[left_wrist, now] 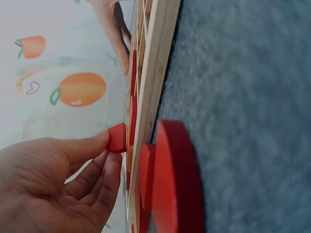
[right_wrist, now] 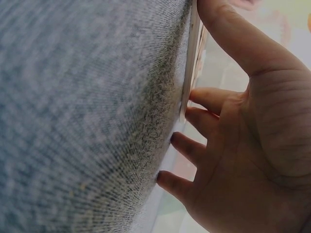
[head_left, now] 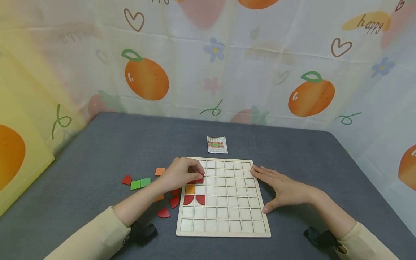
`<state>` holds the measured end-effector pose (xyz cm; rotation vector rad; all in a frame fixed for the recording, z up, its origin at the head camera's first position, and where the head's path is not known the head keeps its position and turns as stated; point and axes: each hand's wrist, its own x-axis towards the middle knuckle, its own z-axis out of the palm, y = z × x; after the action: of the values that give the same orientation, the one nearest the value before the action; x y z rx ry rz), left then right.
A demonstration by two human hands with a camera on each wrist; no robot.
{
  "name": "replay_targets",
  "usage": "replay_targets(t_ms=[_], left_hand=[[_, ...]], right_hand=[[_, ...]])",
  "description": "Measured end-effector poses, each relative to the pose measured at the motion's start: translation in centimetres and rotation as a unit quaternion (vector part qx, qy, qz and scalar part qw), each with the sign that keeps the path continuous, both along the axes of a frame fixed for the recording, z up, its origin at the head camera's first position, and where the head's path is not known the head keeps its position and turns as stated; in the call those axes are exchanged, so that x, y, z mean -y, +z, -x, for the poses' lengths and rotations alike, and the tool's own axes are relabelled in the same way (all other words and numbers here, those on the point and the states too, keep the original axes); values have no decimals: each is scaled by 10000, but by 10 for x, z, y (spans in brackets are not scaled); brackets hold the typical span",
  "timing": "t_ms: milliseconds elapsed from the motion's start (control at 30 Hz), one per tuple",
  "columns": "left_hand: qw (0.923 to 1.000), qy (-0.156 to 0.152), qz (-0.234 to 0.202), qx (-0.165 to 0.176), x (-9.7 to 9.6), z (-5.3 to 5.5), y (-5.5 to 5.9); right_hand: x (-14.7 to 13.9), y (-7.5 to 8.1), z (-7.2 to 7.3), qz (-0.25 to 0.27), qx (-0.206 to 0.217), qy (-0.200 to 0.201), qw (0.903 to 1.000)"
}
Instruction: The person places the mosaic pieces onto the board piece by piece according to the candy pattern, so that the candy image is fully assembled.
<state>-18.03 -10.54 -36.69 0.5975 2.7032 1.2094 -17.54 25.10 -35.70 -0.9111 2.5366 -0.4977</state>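
My left hand [head_left: 180, 175] pinches a small red piece [left_wrist: 116, 138] between thumb and forefinger, close over the left columns of a wooden grid board [head_left: 224, 234]. Another red piece [head_left: 192, 182] shows partly beneath the fingers. Below it in the grid sit a yellow-orange square [head_left: 190, 189] and two red quarter circles, one [head_left: 188, 200] at the edge column and one [head_left: 200, 200] beside it. My right hand [head_left: 287, 187] rests at the board's right edge, its fingers spread and thumb tip lower on the same side.
Left of the board lie green squares [head_left: 140, 183], an orange square [head_left: 160, 172], a red piece [head_left: 126, 180] and several red quarter circles [head_left: 164, 213], some partly hidden by the left arm. A small printed pattern card [head_left: 217, 145] lies behind the board on the dark grey table [head_left: 279, 144].
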Motion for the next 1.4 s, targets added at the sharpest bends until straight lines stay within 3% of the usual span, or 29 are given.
replay_targets(t_ms=[433, 1000, 1400], left_hand=[[9999, -92, 78, -119, -6, 0, -4], [9999, -35, -116, 42, -8, -1, -4], [9991, 125, 330, -253, -9, -1, -5]], right_hand=[[0, 0, -1, -27, 64, -60, 10000], [0, 1, -1, 19, 26, -10, 10000], [1, 1, -1, -18, 12, -9, 10000]])
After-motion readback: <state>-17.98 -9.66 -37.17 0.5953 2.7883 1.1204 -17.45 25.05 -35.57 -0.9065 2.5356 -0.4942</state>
